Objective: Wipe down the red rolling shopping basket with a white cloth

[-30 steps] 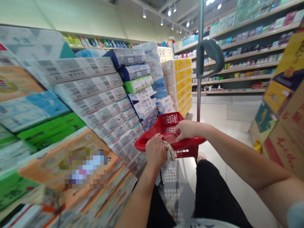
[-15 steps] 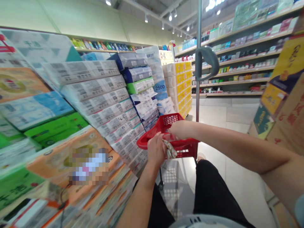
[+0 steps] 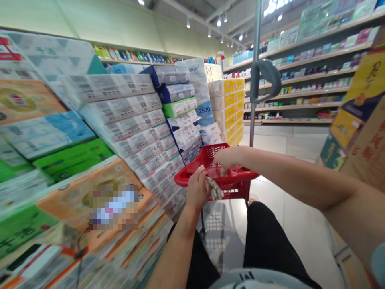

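A red plastic shopping cart (image 3: 240, 174) stands right in front of me, with a grey-handled metal pole (image 3: 251, 124) rising at its right. At the near rim of the cart, my left hand (image 3: 197, 188) is closed on a crumpled, light patterned cloth (image 3: 215, 189) that hangs over the edge. My right hand (image 3: 225, 158) reaches over the cart from the right, bent downward at the rim. Its fingers are partly hidden and blurred, so what they hold, if anything, does not show.
Stacks of packaged tissue (image 3: 129, 116) lean close on the left, with orange packs (image 3: 120, 176) nearest. Yellow packs (image 3: 234, 108) stand behind the cart. Cardboard boxes (image 3: 365, 140) are at the right, and stocked shelves (image 3: 313, 104) line the back. Pale floor tiles (image 3: 279, 224) show beside the cart.
My right hand has risen slightly and shifted a little right, its fingers now pointing down over the rim. My left hand stays on the cloth. The view has shifted slightly.
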Demonstrator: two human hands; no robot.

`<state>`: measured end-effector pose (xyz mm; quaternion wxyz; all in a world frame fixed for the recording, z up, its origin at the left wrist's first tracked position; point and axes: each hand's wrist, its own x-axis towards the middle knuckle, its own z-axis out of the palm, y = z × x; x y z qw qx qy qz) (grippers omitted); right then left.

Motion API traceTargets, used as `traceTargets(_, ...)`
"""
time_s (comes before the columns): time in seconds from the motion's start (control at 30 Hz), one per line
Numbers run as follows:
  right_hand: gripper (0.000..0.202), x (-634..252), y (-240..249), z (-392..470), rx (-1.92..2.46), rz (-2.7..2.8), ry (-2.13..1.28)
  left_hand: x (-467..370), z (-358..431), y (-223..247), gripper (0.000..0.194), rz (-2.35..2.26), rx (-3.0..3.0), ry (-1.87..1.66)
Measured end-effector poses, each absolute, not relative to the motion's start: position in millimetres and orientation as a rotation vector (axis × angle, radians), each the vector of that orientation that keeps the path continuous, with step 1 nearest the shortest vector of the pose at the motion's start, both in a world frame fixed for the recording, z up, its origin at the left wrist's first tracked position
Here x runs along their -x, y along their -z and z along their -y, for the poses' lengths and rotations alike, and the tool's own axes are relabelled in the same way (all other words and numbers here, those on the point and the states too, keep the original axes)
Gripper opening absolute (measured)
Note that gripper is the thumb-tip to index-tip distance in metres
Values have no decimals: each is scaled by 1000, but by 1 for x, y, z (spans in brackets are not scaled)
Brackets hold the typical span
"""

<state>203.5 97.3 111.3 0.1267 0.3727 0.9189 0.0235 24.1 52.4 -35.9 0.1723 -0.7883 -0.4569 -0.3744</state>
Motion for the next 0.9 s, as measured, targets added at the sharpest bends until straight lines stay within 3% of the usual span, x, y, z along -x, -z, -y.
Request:
traceTargets(0.3,60,-186,-112,-88,-1025,-2636,-108,-25,-52,32,34,1325,2252,1091)
traceTargets(0.47,46,-190,-110,-80,-981,-2674,-123,-24,-52,34,35,1342,2251,1076)
traceTargets(0.8,45,-212,-94,-92,-1099,-2892,-201,-19,-50,37,31,1264,2212,1052)
traceTargets(0.9,32,-233,-93,-81,-1178,-3133,-228,-11,-49,41,33,1281,2153,1044)
